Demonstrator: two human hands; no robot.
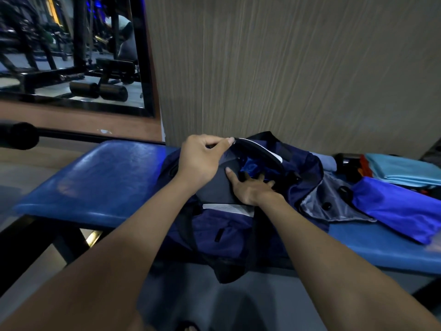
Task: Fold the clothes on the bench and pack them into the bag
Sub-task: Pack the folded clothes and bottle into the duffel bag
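Two forearms reach over the bench [95, 173] into the navy bag [214, 225]. The left hand [200, 158] pinches the far rim, holding the mouth open; the right hand [250, 187], fingers spread, presses a dark garment [214, 187] inside. Best pushed flat, rim held high. Blue cloth [401, 206] awaits alongside.
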